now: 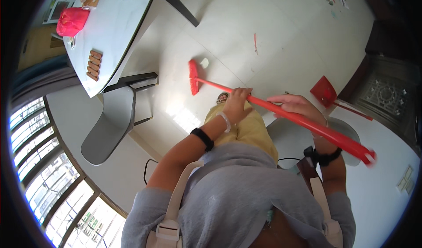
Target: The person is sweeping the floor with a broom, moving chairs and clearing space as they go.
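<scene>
A red broom (303, 122) runs slantwise across the front of my body. Its red brush head (193, 77) rests on the pale tiled floor, tilted on edge, and its thick handle end rises to the right. My left hand (237, 106) is closed round the thin part of the handle above my foot. Farther up the handle is my right hand (301, 106), its fingers stretched out along the far side; the handle crosses in front of the palm and hides part of it. A small whitish scrap (204, 63) lies beside the brush head.
At right, a red dustpan (324, 92) stands near a dark carved cabinet (384, 94). A thin red strip (255, 43) and some litter (337, 1) lie farther off. On the left are a white table (115, 32) with dark legs and a grey chair (110, 127).
</scene>
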`<action>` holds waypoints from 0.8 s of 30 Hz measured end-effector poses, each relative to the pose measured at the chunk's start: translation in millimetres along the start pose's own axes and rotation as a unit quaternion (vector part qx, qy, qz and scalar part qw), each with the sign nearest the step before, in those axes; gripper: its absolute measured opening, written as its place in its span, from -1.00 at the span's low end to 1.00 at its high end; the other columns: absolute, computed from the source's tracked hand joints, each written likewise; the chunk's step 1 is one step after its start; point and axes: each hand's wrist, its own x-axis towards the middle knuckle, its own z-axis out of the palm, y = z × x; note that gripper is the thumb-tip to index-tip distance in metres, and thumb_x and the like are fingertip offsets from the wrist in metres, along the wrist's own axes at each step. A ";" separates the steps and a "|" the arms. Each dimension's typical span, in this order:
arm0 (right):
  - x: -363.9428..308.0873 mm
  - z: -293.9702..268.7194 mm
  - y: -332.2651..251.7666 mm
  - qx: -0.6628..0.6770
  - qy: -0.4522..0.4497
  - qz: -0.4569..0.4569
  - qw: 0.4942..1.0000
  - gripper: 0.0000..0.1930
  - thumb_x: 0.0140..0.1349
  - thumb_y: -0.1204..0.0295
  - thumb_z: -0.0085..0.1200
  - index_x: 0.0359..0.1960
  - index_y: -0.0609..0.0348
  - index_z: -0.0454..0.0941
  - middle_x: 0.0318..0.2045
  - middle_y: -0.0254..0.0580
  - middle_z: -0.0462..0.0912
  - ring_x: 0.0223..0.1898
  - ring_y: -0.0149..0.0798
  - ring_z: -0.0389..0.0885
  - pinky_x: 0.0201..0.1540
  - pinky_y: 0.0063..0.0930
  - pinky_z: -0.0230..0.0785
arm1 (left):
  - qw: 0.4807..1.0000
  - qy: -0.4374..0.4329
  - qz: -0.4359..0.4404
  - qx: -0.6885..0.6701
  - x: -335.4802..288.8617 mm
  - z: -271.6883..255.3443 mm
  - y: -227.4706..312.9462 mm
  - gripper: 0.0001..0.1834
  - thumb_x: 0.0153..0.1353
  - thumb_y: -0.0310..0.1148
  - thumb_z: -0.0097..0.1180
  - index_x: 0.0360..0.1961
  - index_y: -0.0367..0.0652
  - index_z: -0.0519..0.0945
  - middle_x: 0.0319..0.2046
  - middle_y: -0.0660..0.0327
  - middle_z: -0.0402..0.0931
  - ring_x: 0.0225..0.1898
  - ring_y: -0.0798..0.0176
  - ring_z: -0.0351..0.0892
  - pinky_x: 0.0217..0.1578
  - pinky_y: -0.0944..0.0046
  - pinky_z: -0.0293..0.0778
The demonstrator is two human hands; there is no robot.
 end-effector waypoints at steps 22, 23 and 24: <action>-168.7 -55.3 -166.0 -0.170 0.151 -0.491 0.841 -0.58 0.23 0.01 -0.29 -0.60 0.05 0.28 -0.71 -0.33 0.27 -0.61 -0.38 0.24 -0.41 -0.42 0.17 | 0.958 0.095 0.110 -0.248 213.0 74.8 182.6 -0.93 -0.11 -0.43 0.18 -0.56 -0.18 0.56 -0.61 0.09 0.52 -0.47 0.00 0.50 -0.39 0.16 0.41; -178.3 -57.4 -180.7 -0.185 0.083 -0.492 0.846 -0.53 0.32 0.05 -0.42 -0.58 0.13 0.32 -0.75 -0.29 0.24 -0.66 -0.35 0.23 -0.51 -0.40 0.19 | 0.952 0.111 0.111 -0.263 208.5 70.6 196.0 -0.95 -0.14 -0.47 0.17 -0.57 -0.18 0.56 -0.62 0.10 0.51 -0.47 0.00 0.50 -0.39 0.16 0.41; -186.4 -52.1 -184.6 -0.136 0.130 -0.514 0.837 -0.46 0.30 -0.03 -0.49 -0.58 0.13 0.33 -0.74 -0.26 0.28 -0.66 -0.31 0.26 -0.50 -0.35 0.22 | 0.944 0.144 0.118 -0.271 199.0 70.4 209.6 -0.92 -0.17 -0.53 0.14 -0.55 -0.16 0.56 -0.61 0.11 0.52 -0.47 0.01 0.49 -0.36 0.14 0.39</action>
